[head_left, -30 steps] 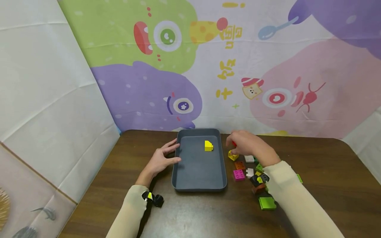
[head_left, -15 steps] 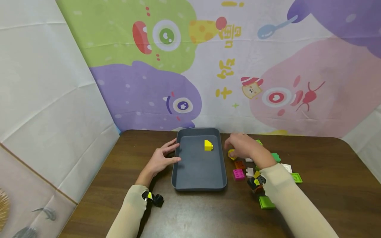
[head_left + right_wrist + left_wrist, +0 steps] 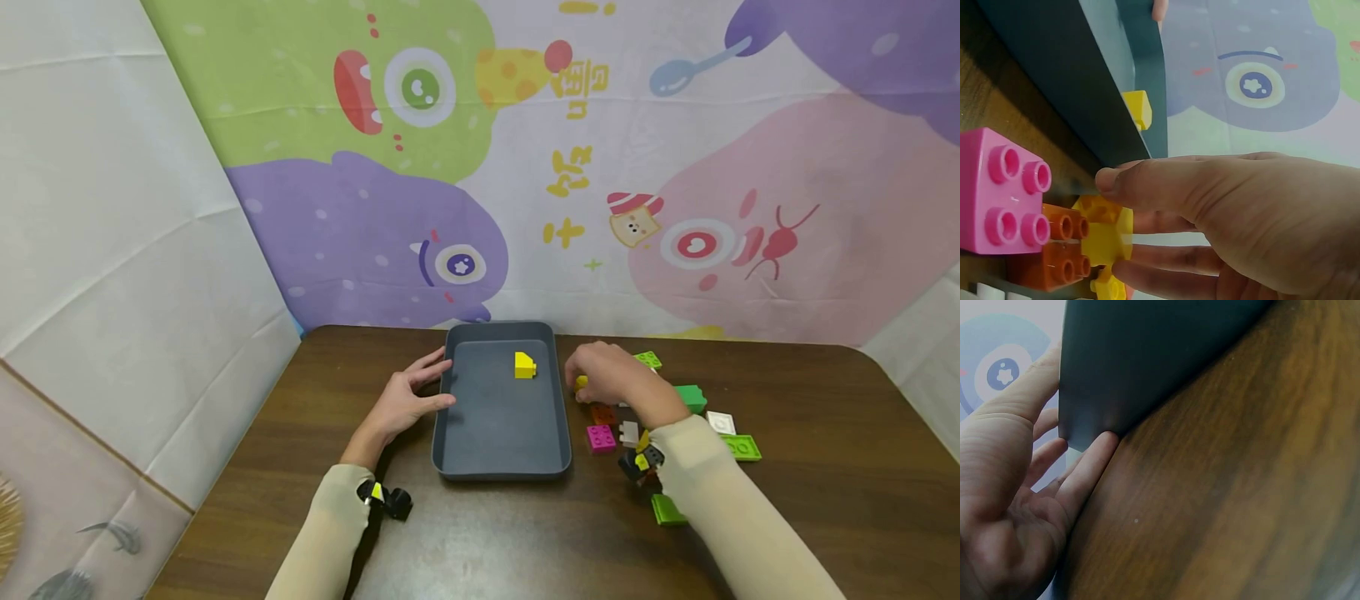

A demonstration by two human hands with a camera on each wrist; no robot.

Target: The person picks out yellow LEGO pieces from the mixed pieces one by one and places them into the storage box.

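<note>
My left hand (image 3: 399,408) lies along the left side of a dark grey tray (image 3: 502,479), fingers extended; in the left wrist view the fingertips touch its outer wall. A yellow toy brick (image 3: 524,366) with a sloped side sits inside the tray toward the far end. Right of the tray, my right hand (image 3: 611,377) is curled over another yellow brick (image 3: 1107,240), holding it between thumb and fingers. The hand hides most of that brick in the head view. Close beside it are an orange brick (image 3: 1063,250) and a pink brick (image 3: 601,438).
Several more bricks lie to the right on the wooden table (image 3: 480,550): a white one (image 3: 628,433), a green one (image 3: 690,398), a white plate (image 3: 721,423), a lime plate (image 3: 742,447) and a green block (image 3: 667,510). A printed cloth (image 3: 375,242) hangs behind the table.
My right hand has shifted slightly left and nearer, closing over the yellow brick, which has turned and moved slightly toward the tray. My left hand and the tray stay in place.
</note>
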